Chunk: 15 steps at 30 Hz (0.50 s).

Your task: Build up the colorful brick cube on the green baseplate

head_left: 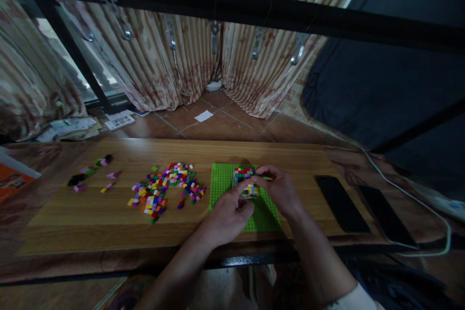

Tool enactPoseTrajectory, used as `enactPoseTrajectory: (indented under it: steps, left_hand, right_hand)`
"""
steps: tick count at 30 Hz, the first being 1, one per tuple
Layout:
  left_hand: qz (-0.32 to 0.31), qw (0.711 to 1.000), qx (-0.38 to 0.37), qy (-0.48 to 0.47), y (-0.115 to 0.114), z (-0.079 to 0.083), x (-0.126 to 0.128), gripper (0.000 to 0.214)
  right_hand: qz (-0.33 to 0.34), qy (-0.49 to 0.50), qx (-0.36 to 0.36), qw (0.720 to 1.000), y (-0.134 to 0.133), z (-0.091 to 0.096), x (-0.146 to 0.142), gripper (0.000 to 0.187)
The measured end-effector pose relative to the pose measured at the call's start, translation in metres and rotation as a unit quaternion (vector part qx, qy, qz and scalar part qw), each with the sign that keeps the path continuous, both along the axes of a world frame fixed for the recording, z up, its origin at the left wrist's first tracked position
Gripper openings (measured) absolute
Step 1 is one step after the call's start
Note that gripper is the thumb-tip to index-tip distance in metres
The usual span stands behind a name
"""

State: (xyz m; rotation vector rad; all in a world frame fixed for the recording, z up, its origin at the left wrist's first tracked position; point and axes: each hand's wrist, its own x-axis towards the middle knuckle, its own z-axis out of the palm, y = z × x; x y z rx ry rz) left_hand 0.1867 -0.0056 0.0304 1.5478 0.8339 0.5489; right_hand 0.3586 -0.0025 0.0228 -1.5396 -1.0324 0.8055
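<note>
Our forearms reach over the table, past loose coloured bricks on the left. Our left hand curls narrowly against the near side of a squat multicoloured brick cube, our right hand closing over it from the right, holding it between them above a green baseplate; two black phones lie further right.
</note>
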Motion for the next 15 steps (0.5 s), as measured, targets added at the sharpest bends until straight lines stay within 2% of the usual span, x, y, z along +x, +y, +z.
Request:
enactPoseTrajectory:
  steps: [6,15]
  left_hand:
    - [0.010,1.000,0.006,0.002,-0.003,0.001,0.002,0.051]
    - [0.012,0.999,0.027,0.020,-0.005,0.010,0.004,0.055]
  right_hand:
    - [0.000,0.115,-0.028,0.993,0.001,0.003,-0.004,0.042]
    - [-0.021,0.133,-0.014,0.991,0.003,-0.001,-0.005,0.047]
